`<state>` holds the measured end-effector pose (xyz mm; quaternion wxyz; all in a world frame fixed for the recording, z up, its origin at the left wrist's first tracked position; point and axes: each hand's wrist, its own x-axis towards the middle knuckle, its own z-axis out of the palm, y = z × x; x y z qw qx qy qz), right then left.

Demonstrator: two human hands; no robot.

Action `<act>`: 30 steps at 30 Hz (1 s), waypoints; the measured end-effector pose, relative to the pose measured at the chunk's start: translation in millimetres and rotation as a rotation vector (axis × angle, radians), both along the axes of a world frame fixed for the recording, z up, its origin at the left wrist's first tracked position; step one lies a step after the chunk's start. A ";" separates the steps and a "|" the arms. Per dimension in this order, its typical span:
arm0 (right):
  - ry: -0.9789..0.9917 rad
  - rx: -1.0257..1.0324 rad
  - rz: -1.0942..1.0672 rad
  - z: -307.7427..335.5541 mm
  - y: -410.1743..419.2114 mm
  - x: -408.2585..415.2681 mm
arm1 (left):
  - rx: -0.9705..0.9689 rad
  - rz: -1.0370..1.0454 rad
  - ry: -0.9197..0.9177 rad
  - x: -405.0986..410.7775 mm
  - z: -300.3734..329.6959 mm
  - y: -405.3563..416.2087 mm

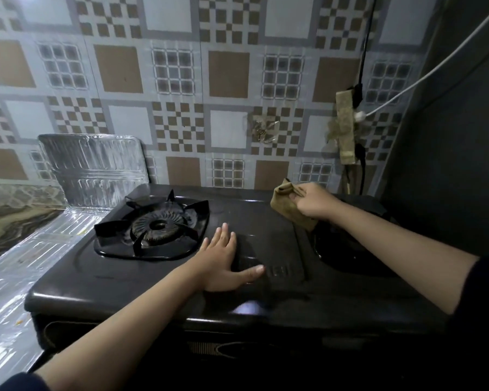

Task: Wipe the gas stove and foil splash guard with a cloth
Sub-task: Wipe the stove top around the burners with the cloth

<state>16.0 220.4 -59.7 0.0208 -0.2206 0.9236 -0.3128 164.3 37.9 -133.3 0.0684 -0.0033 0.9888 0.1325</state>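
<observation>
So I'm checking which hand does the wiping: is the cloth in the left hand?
No, the right hand grips the cloth on the stove, while the left hand lies flat and empty.

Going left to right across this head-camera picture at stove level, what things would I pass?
Foil splash guard → left burner grate → left hand flat on the gas stove → cloth → right hand gripping it.

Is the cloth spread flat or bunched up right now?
Bunched. The cloth is gathered in the right hand, with a folded corner sticking up, on the stove top near its back edge.
</observation>
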 end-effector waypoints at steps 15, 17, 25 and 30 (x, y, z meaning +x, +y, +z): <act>-0.061 0.613 0.343 -51.3 -49.4 -101.6 | -0.148 0.114 0.079 -52.0 -23.4 -5.4; -0.042 0.606 0.328 -46.9 -46.6 -97.0 | -0.153 0.120 0.078 -51.9 -21.0 -2.9; 0.053 0.660 0.248 -37.9 -41.9 -42.1 | -0.123 0.113 0.110 -50.2 -18.4 -0.1; 0.040 0.661 0.217 -36.1 -35.3 -4.4 | -0.118 0.092 0.112 -49.9 -18.2 -3.0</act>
